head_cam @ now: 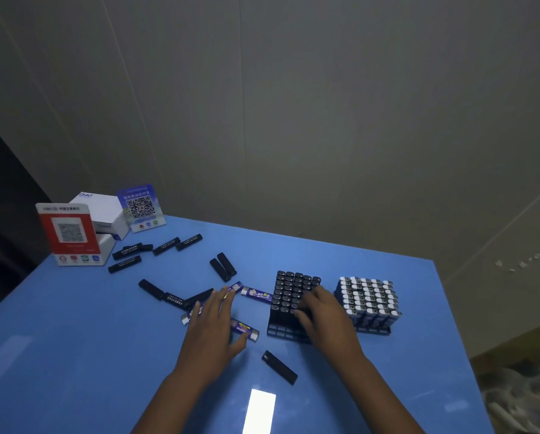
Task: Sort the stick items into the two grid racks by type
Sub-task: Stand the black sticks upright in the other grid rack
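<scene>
Head view, left hand fingers flat over glossy purple sticks, right hand fingers spread on black grid rack.

Red QR sign was stood far left | white boxes behind | blue QR sign beside | table blue.

The left grid rack is standing on the table, with the right grid rack just beside it on its right. Loose sticks are lying scattered left of and behind the left grid rack; one stick is lying in front of it. Two sign stands and a box are sitting far behind it to the left.
</scene>
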A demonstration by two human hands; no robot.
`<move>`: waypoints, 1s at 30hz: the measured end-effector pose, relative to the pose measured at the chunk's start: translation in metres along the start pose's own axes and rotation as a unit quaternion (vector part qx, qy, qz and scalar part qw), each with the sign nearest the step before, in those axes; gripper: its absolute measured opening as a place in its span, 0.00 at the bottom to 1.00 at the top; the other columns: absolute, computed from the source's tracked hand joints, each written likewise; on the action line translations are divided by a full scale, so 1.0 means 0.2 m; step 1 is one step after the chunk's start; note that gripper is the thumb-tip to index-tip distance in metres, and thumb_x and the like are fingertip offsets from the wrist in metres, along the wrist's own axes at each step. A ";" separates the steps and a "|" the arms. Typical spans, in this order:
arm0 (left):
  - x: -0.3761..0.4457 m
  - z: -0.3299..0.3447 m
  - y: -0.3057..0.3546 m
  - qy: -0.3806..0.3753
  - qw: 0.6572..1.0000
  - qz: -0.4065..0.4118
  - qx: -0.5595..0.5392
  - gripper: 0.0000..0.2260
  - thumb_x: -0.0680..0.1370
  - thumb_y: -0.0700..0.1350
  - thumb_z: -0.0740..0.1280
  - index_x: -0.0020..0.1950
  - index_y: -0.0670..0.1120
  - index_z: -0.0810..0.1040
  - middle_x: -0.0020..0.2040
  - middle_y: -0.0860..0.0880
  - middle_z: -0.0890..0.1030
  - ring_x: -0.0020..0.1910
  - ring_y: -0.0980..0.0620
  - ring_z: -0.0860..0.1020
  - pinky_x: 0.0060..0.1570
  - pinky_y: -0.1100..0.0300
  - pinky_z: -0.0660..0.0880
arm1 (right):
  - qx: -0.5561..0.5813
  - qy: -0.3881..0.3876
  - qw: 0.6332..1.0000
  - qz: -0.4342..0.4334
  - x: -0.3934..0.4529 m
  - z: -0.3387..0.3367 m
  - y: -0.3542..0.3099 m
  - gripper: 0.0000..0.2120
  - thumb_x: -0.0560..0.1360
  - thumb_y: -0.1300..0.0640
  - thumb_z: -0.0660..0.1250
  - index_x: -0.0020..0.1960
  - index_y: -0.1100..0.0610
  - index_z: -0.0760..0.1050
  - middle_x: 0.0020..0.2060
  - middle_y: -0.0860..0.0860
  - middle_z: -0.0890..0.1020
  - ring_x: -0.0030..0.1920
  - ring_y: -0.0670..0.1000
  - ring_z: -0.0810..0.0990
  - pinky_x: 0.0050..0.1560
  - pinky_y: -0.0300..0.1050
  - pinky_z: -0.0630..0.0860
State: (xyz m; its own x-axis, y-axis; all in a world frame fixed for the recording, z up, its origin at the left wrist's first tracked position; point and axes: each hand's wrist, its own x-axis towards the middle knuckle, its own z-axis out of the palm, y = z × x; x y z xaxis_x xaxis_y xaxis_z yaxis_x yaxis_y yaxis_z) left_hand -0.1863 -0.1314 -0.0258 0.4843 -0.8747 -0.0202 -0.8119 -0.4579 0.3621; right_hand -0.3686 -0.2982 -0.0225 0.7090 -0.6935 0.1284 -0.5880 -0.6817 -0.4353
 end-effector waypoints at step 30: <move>0.26 -0.40 -1.24 -0.037 0.995 -0.093 -0.030 0.38 0.79 0.56 0.65 0.80 0.47 0.46 0.80 0.48 0.46 0.79 0.48 0.47 0.77 0.51 0.53 | 0.005 -0.086 0.996 -0.027 0.60 0.46 -0.91 0.33 0.78 0.47 0.67 0.78 0.53 0.58 0.78 0.48 0.57 0.77 0.49 0.58 0.73 0.40 0.60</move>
State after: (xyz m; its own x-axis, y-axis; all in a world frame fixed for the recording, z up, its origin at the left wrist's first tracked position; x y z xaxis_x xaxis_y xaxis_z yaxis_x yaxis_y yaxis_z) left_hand 0.0673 -0.0511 -0.0431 0.5973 -0.7861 -0.1591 -0.6889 -0.6044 0.4002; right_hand -0.1408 -0.2370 -0.0095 0.7959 -0.6054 -0.0026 -0.5442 -0.7136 -0.4411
